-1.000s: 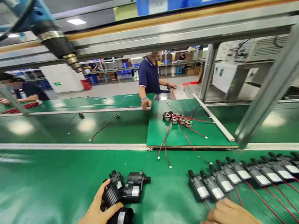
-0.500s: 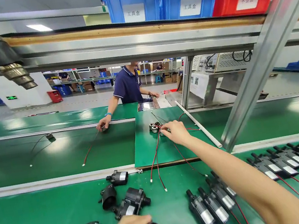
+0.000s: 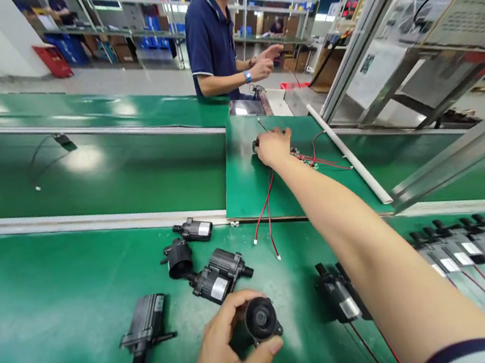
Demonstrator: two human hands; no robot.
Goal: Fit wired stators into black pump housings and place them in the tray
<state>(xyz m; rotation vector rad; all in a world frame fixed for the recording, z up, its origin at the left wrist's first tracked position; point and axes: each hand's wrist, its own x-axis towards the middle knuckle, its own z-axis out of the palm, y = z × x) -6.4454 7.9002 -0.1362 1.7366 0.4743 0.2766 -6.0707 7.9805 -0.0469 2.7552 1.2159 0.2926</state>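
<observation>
My left hand [image 3: 233,342] is closed around a black cup-shaped pump housing [image 3: 261,319], whose round open end faces up toward me. My right hand [image 3: 274,144] reaches across to a raised green board [image 3: 254,198], its fingers bent down over a cluster of small wired parts. Its fingertips are hidden, so what they grip cannot be made out. Beside it lie small round circuit parts [image 3: 308,162]. Red and dark wires [image 3: 266,202] with white plugs hang over the board's front edge.
Black pump bodies lie on the green bench: one [image 3: 145,329] at left, a pair [image 3: 223,273] nearer the middle. Wired pumps [image 3: 340,295] stand by my right forearm, with several more [image 3: 477,242] farther right. A white tube [image 3: 351,155] edges the board. Opposite, a co-worker [image 3: 212,45] stands.
My view has tilted down. My left hand has brought the housing fully into sight, while my right hand covers more of the cluster. The co-worker's hand and its wired part have left the belt.
</observation>
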